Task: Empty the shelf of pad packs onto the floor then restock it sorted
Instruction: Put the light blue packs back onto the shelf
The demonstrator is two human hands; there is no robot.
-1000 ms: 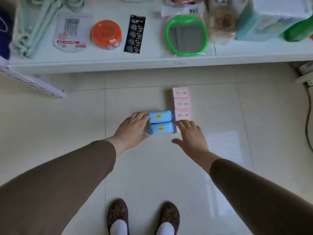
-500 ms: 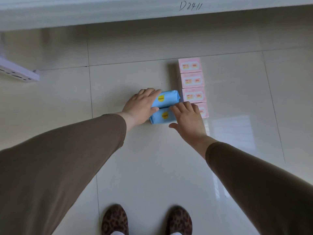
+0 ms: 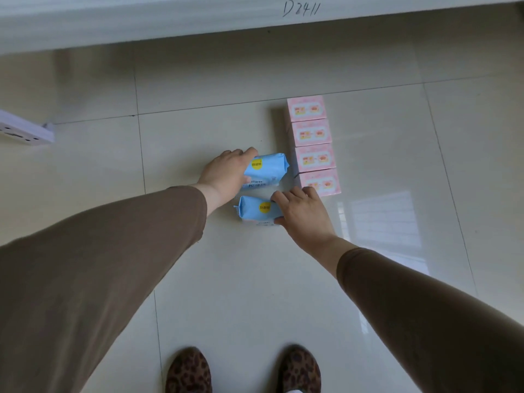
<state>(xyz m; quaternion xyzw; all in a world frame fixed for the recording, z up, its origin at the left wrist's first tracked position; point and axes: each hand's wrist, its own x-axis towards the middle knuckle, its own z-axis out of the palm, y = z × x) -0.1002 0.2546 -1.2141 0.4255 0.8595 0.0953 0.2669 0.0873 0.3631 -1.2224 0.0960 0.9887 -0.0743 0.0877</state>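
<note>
Two blue pad packs with yellow round stickers lie on the tiled floor. My left hand (image 3: 226, 174) grips the farther blue pack (image 3: 269, 171) at its left end. My right hand (image 3: 303, 214) grips the nearer blue pack (image 3: 255, 212) at its right end, thumb under its near edge. The two blue packs are slightly apart. Right of them runs a row of several pink pad boxes (image 3: 312, 146), standing side by side away from me; my right hand's fingertips lie next to the nearest pink box.
The white shelf edge (image 3: 198, 21) marked "D2411" crosses the top of the view. A white perforated bracket (image 3: 25, 131) juts in at the left. My two leopard-print shoes (image 3: 190, 370) stand on the floor below the packs.
The view has tilted down and closer, hiding the shelf's goods. My right hand took hold of the nearer blue pack and drew it toward me, parting the two blue packs.
</note>
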